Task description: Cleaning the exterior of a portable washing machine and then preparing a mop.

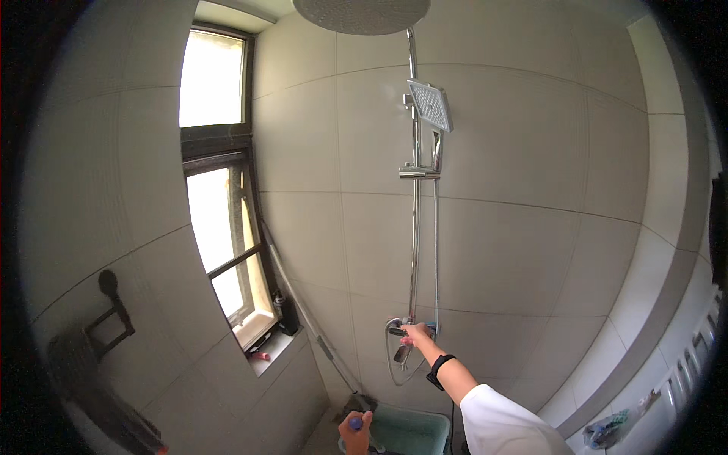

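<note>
My right hand reaches out to the chrome shower mixer low on the tiled wall. Its fingers curl over the fitting and hide much of it. Something pinkish shows beneath the fingers, too small to make out. Close to the bottom edge, my left hand grips a handle with a blue end that points up at me. What is at the handle's other end cannot be clearly seen. A green plastic basin stands on the floor just beyond and to the right of that hand.
Above the mixer run a chrome riser rail, a hose, a square hand shower and a round overhead shower. A long pole leans in the corner beside the window. A black bottle stands on the sill.
</note>
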A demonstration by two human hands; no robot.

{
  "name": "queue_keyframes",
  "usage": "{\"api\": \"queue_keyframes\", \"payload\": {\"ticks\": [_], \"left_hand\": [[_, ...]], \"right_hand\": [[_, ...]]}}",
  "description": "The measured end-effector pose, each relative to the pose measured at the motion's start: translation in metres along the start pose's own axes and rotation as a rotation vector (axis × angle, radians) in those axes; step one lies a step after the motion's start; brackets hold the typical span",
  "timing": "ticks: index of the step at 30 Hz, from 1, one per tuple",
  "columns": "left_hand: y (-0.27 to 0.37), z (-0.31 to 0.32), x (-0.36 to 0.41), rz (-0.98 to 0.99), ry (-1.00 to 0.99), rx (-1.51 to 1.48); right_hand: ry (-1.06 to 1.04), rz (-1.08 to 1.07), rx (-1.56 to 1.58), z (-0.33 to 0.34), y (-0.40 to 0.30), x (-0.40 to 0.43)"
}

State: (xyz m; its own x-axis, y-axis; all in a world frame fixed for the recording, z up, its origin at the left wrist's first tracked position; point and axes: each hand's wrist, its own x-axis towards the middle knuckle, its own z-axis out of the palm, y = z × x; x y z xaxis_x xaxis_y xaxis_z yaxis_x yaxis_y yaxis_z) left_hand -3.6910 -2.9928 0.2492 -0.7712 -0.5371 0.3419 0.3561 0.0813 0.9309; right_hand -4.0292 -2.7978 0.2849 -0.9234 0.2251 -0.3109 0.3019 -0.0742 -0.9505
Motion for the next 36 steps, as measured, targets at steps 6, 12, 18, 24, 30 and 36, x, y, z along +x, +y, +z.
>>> {"api": "queue_keyframes", "payload": {"ticks": [6,12,18,24,30,36], "left_hand": [[0.035,0.005,-0.011,-0.099,-0.097,0.091],[0.033,0.007,-0.014,-0.077,-0.038,-0.034],[0.040,0.018,0.002,-0.293,0.056,-0.031],[0.011,0.031,0.018,-0.102,-0.122,-0.028],[0.019,0.036,0.008,-0.110,-0.106,-0.038],[0.025,0.041,0.006,-0.094,-0.102,-0.072]], "right_hand": [[-0.175,0.090,0.317,-0.010,0.020,0.032],[-0.655,0.192,0.621,-0.042,0.050,0.036],[-0.755,0.041,0.460,-0.039,0.036,0.056],[-0.697,0.118,0.372,-0.043,0.016,0.080],[-0.697,0.109,0.378,-0.035,0.020,0.048],[-0.670,0.114,0.374,-0.041,0.023,0.047]]}}
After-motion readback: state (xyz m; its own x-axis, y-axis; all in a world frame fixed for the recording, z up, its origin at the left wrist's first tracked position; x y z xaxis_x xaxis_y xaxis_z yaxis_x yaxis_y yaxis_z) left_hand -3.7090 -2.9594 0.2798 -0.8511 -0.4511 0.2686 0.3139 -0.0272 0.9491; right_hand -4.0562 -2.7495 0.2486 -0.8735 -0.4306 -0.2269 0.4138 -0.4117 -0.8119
